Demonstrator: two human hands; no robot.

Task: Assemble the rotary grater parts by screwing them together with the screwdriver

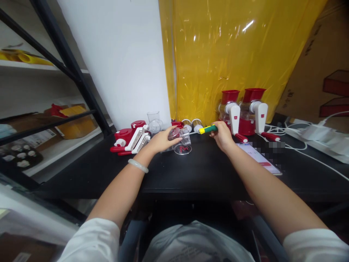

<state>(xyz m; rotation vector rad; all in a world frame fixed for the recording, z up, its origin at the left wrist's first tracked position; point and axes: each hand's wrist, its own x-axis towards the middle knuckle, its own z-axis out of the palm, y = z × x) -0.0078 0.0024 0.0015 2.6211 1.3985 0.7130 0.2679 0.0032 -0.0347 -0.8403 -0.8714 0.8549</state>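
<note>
My left hand [160,141] is closed round a clear plastic housing [182,142] with a red part inside, steadying it on the black table [191,171]. My right hand [222,135] grips a screwdriver with a green and yellow handle [208,129]. Its shaft points left into the top of the clear housing. Both hands are at the middle of the table, close together.
Two assembled red and white crank devices [247,112] stand at the back right before a yellow sheet. Red and white parts [131,140], a clear cup [153,120] and metal drums [192,124] lie at the back left. A phone [259,158] and white cables [308,145] lie right.
</note>
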